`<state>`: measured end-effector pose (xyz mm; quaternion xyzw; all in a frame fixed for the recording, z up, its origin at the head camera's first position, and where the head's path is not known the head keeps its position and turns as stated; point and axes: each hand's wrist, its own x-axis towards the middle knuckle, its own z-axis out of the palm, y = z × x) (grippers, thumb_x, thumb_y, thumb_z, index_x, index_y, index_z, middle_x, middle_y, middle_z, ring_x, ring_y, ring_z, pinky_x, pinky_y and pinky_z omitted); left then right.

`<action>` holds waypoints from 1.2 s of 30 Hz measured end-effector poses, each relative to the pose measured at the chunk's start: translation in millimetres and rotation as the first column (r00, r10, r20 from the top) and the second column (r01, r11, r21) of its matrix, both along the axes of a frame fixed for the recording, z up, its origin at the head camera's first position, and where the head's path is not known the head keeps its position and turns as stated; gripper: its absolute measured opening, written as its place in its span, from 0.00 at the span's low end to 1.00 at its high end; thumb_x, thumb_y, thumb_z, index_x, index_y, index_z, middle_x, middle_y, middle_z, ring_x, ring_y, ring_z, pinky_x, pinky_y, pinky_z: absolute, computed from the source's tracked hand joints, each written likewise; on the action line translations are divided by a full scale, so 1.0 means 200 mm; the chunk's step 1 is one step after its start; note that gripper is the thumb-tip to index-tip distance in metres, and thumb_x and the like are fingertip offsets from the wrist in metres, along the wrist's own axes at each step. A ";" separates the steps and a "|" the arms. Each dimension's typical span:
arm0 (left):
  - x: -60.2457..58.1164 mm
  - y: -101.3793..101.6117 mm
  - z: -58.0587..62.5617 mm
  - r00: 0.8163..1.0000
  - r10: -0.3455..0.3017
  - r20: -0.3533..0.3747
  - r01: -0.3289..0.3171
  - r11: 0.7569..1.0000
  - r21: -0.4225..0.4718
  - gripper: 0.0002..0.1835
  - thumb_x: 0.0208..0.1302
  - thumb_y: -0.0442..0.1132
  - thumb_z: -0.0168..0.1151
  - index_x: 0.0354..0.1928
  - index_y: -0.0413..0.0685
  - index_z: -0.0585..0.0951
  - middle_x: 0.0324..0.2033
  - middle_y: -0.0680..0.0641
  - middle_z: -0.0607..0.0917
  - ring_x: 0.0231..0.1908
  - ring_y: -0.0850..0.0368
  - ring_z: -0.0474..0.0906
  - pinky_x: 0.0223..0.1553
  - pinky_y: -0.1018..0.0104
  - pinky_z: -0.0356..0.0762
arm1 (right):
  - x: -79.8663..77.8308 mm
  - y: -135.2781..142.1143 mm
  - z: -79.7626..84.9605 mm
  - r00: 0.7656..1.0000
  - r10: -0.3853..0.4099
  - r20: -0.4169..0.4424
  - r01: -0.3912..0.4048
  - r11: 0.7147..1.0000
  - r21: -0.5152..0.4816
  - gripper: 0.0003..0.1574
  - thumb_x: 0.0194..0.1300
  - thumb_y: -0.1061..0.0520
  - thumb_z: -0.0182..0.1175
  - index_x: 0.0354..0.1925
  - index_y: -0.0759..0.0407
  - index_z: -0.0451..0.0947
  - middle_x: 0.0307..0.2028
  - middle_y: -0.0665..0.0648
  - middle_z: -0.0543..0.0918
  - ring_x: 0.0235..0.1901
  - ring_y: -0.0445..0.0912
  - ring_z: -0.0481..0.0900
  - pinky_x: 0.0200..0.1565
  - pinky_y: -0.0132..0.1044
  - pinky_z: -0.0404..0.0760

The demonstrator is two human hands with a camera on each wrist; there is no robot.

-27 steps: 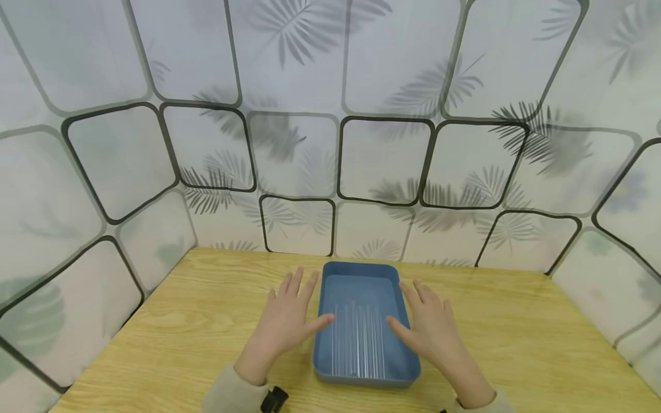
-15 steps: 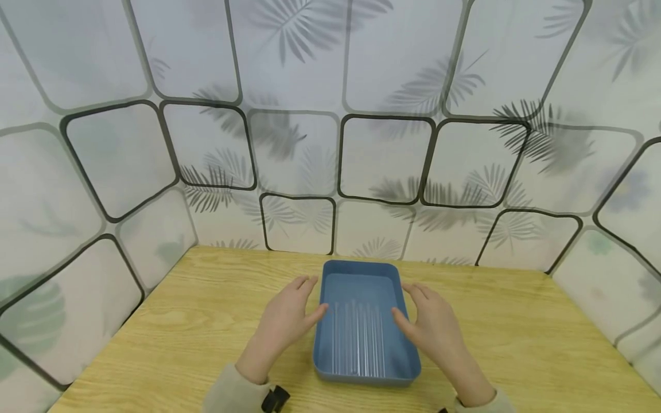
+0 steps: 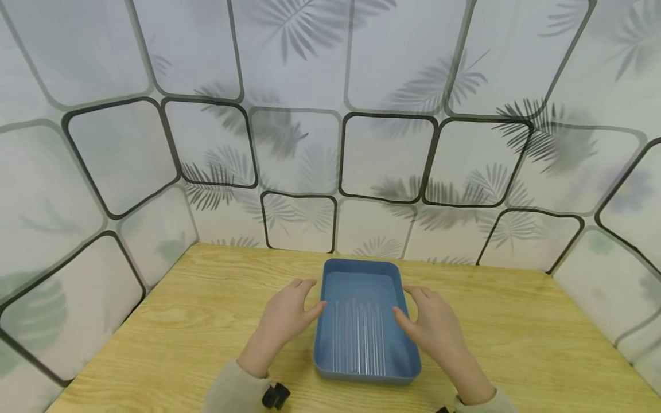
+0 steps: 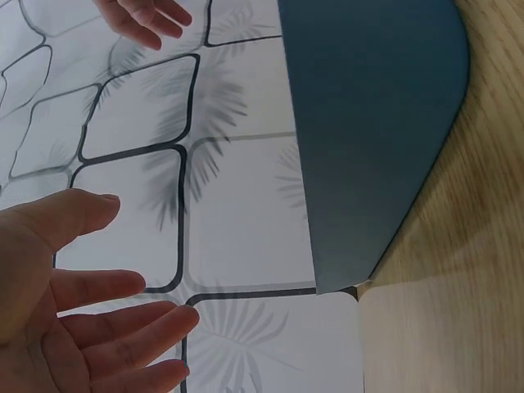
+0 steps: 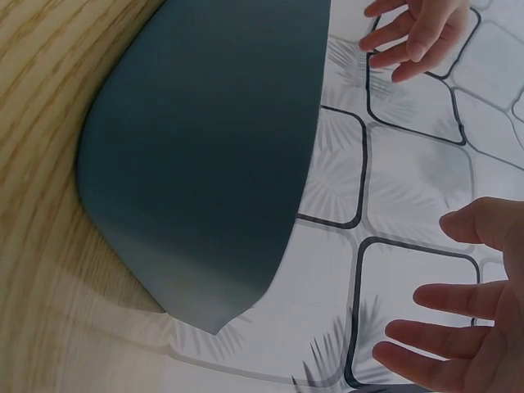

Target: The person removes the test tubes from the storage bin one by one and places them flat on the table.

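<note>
1. Here is the blue tray (image 3: 360,283) on the bench (image 3: 222,298), its long sides running away from the person, with clear rods (image 3: 356,344) lying side by side lengthwise in its nearer part.
2. The left hand (image 3: 286,312) hovers beside the tray's left side, holding nothing, thumb well parted from loosely bent fingers.
3. Over at the tray's right side, the right hand (image 3: 434,321) mirrors it: nothing gripped, thumb apart from relaxed fingers.
4. And no contact! Both wrist views show a gap between each hand and the tray's wall.
5. The step in hand looks like a two-handed framing of the tray, no grip taken.
6. Any hold on the tray would seem to call for both hands lowering and closing inward evenly, so the loose-looking rods don't roll.
</note>
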<state>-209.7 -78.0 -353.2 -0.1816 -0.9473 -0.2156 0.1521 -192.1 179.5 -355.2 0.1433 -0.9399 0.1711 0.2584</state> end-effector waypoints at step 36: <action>-0.14 -0.05 -0.17 0.914 -0.225 0.339 0.092 0.926 0.366 0.24 0.56 0.35 0.60 0.54 0.30 0.70 0.49 0.34 0.74 0.45 0.43 0.74 0.39 0.57 0.75 | -0.01 0.00 0.00 0.998 -0.013 0.059 0.011 0.999 0.033 0.28 0.48 0.50 0.65 0.46 0.66 0.75 0.41 0.64 0.78 0.41 0.58 0.75 0.39 0.50 0.74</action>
